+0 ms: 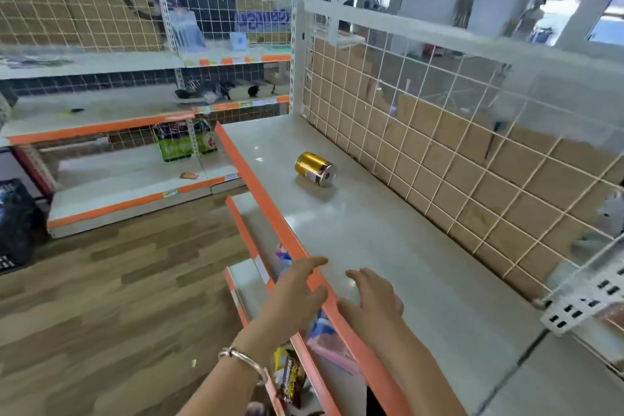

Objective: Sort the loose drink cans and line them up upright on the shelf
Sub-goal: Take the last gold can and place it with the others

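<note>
A gold drink can lies on its side on the grey top shelf, its silver end facing right and toward me. It rests well beyond both hands. My left hand reaches forward over the shelf's orange front edge, fingers relaxed and holding nothing. My right hand hovers just above the shelf surface, fingers spread loosely, also holding nothing. A silver bracelet circles my left wrist.
A white wire grid backed with cardboard closes the shelf's far side. Lower shelves below the orange edge hold packets. More shelving stands to the left across a wooden floor. A person stands in the far background.
</note>
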A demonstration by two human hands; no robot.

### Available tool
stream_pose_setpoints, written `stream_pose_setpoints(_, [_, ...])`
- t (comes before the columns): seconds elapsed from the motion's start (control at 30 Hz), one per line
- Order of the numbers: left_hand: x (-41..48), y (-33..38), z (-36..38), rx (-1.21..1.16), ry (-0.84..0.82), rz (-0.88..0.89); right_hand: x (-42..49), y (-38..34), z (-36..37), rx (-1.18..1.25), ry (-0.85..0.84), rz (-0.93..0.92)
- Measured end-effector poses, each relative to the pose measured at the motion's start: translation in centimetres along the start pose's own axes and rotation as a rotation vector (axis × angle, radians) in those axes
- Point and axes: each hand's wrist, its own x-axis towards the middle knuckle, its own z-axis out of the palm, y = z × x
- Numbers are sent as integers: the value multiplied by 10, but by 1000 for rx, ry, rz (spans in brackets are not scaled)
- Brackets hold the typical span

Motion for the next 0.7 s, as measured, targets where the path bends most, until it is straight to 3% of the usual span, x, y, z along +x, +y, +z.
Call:
stream_pose_setpoints(0.2, [82, -18, -20, 28, -80, 94, 84, -20, -4, -62, -11, -10])
stream_pose_setpoints(0.33, [143, -25, -38, -18, -110, 49, 141, -51, -23, -64, 29, -9])
stream_pose_setpoints(0.53, [218, -33, -65, -345, -131, -237, 220, -86, -38, 0, 212, 36])
stream_pose_setpoints(0.7, [261, -41, -81, -613, -148, -399, 261, -89, -28, -15, 212, 45])
